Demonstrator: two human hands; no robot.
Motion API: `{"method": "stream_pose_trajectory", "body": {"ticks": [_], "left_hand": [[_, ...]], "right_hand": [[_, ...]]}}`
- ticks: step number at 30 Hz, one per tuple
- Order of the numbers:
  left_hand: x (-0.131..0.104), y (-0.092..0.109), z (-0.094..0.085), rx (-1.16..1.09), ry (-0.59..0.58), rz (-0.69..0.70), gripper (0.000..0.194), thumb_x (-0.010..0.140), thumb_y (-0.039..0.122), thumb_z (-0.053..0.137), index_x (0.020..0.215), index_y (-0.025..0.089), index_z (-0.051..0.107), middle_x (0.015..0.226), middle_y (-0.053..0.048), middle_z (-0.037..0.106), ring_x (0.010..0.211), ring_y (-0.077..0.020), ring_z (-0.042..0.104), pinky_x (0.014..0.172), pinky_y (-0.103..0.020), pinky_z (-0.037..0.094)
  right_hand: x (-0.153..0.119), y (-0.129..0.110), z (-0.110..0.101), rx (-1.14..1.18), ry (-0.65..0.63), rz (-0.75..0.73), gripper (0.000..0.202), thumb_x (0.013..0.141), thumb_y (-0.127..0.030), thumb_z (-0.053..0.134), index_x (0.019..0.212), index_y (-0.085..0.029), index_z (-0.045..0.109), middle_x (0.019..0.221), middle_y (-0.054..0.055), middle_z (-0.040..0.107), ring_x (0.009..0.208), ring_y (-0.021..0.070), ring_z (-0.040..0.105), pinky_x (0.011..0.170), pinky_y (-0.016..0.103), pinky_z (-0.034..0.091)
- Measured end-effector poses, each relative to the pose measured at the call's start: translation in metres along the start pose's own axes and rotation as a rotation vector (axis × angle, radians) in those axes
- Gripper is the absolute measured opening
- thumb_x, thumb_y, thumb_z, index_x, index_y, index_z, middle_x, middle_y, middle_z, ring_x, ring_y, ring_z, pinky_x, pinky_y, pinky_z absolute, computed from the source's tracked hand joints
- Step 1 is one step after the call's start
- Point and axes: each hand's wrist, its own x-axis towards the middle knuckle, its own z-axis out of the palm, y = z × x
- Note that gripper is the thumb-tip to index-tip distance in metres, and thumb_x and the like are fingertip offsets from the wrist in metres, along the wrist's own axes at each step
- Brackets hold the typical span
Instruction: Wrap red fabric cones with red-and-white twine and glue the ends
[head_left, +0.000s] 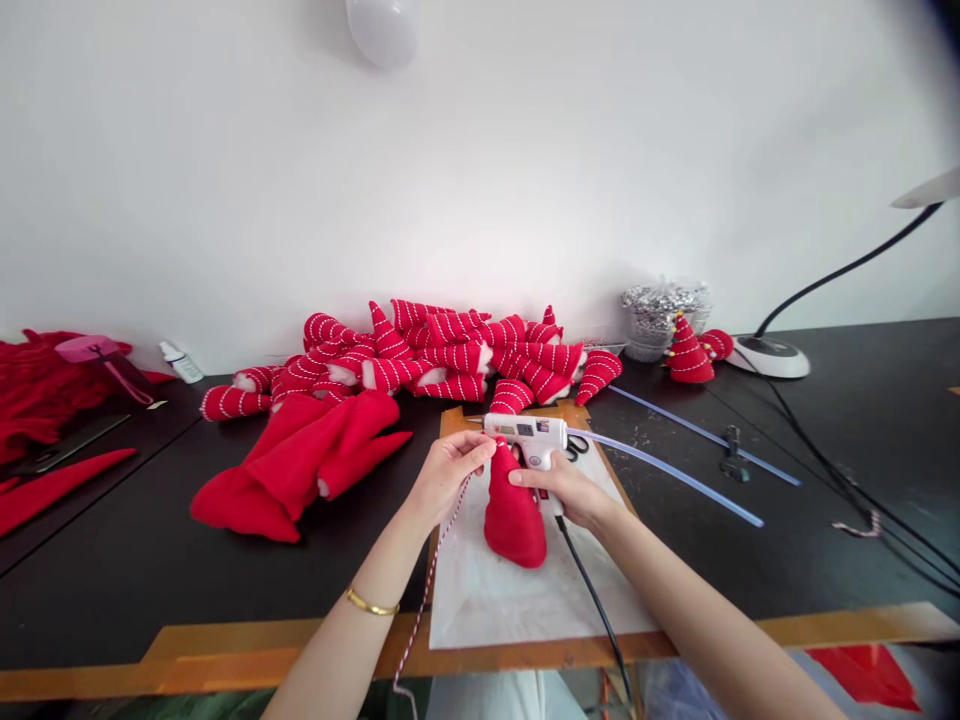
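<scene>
A plain red fabric cone stands in front of me over a white sheet, its narrow tip upward. My left hand is closed in a pinch at that tip, holding a red-and-white twisted cord that hangs down past the table edge. Around the handle of a white glue gun my right hand is closed, its thumb reaching against the cone's side. The gun's nozzle points left, just behind the cone's tip. A clear glue stick sticks out of the gun's back.
Behind lies a pile of red cones wrapped in white-striped cord. Plain red cones are heaped at left. Black-handled scissors lie partly behind the gun. At right are another glue stick, a decorated cone, a tinsel-filled tub and a lamp.
</scene>
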Motion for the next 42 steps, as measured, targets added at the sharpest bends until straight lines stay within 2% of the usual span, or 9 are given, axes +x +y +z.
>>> {"method": "stream_pose_trajectory", "body": {"ticks": [6,12,19,24,27,31,33,36,42], "left_hand": [[0.0,-0.001,0.0,-0.009,-0.004,-0.01,0.023,0.067,0.034,0.085,0.075,0.016,0.073,0.07,-0.001,0.067,0.06,-0.0094,0.051,0.061,-0.024,0.038],[0.001,-0.003,0.0,0.012,0.017,0.009,0.023,0.068,0.033,0.084,0.073,0.016,0.07,0.074,-0.002,0.068,0.062,-0.0101,0.054,0.063,-0.025,0.04],[-0.001,-0.004,0.003,0.016,0.041,0.029,0.023,0.066,0.032,0.084,0.072,0.015,0.069,0.074,-0.001,0.068,0.062,-0.0097,0.054,0.063,-0.024,0.041],[-0.002,-0.003,0.005,-0.022,0.091,0.055,0.025,0.065,0.033,0.085,0.072,0.015,0.068,0.069,0.0,0.065,0.061,-0.0093,0.053,0.061,-0.024,0.04],[0.001,-0.001,0.003,-0.065,0.199,0.114,0.025,0.066,0.034,0.084,0.072,0.015,0.068,0.067,0.001,0.062,0.058,-0.0079,0.048,0.058,-0.023,0.038],[0.007,-0.003,-0.004,-0.114,0.399,0.187,0.027,0.064,0.034,0.085,0.074,0.016,0.069,0.067,0.002,0.06,0.057,-0.0068,0.046,0.057,-0.022,0.036],[0.009,-0.006,-0.008,-0.133,0.45,0.192,0.028,0.063,0.036,0.085,0.075,0.016,0.069,0.067,0.002,0.061,0.057,-0.0071,0.047,0.056,-0.022,0.037],[0.01,-0.009,-0.011,-0.108,0.456,0.209,0.028,0.066,0.038,0.084,0.076,0.016,0.068,0.069,0.002,0.062,0.058,-0.0078,0.048,0.057,-0.023,0.037],[0.008,-0.01,-0.008,-0.093,0.445,0.209,0.028,0.066,0.037,0.084,0.075,0.016,0.069,0.068,0.002,0.062,0.059,-0.008,0.049,0.058,-0.022,0.037]], "right_hand": [[0.0,0.001,-0.001,0.02,0.006,0.008,0.042,0.069,-0.034,0.084,0.106,-0.025,0.068,0.092,0.001,0.066,0.074,0.0146,0.057,0.06,0.024,0.046],[-0.001,0.002,-0.001,0.023,0.02,0.071,0.044,0.067,-0.035,0.086,0.106,-0.025,0.067,0.084,0.0,0.064,0.068,0.0152,0.056,0.054,0.025,0.043],[-0.003,-0.002,0.003,0.054,-0.008,0.047,0.041,0.068,-0.033,0.085,0.104,-0.024,0.068,0.083,-0.001,0.064,0.067,0.0131,0.054,0.055,0.024,0.042],[0.0,0.002,0.003,0.07,0.103,-0.014,0.04,0.071,-0.045,0.082,0.101,-0.022,0.068,0.087,0.002,0.067,0.069,0.0146,0.056,0.056,0.025,0.041],[0.001,0.0,0.0,0.026,0.191,-0.085,0.036,0.079,-0.054,0.073,0.089,-0.02,0.069,0.089,0.005,0.068,0.069,0.0154,0.057,0.052,0.025,0.038],[-0.005,-0.006,-0.004,-0.1,0.085,-0.172,0.038,0.083,-0.056,0.068,0.078,-0.018,0.069,0.082,0.006,0.067,0.059,0.0132,0.05,0.05,0.027,0.035],[-0.008,-0.008,-0.002,-0.159,0.017,-0.171,0.039,0.083,-0.058,0.067,0.077,-0.019,0.07,0.079,0.005,0.067,0.058,0.0138,0.049,0.052,0.029,0.035],[-0.01,-0.007,0.003,-0.224,-0.016,-0.133,0.04,0.081,-0.061,0.066,0.074,-0.022,0.07,0.074,0.004,0.065,0.058,0.0157,0.049,0.053,0.03,0.035],[-0.009,-0.007,0.009,-0.221,-0.012,-0.144,0.038,0.079,-0.062,0.068,0.075,-0.024,0.071,0.077,0.005,0.067,0.061,0.0179,0.051,0.054,0.031,0.036]]}}
